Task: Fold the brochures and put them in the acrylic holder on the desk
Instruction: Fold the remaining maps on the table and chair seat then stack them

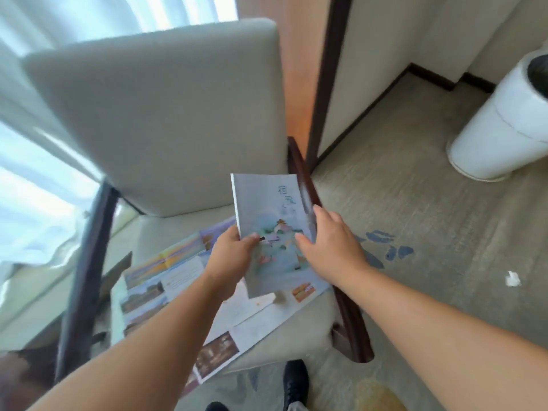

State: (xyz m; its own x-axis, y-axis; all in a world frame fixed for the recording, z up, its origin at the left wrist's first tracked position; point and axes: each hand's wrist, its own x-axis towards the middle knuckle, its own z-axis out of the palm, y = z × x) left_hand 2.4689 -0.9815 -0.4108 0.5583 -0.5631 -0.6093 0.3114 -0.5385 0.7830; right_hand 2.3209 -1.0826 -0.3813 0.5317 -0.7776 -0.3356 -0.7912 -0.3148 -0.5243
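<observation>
L grip pinches folded pale-blue brochure w/ painted cover; R grip clasps its right edge.

Dark blue brush-style Chinese characters run down the upper right of the cover of the pale blue folded paper brochure, at the centre of the frame. The top one resembles 宿; those below are too blurred to read. The unfolded photo-printed brochure sheets, lower left of centre, carry print too small to read.
</observation>
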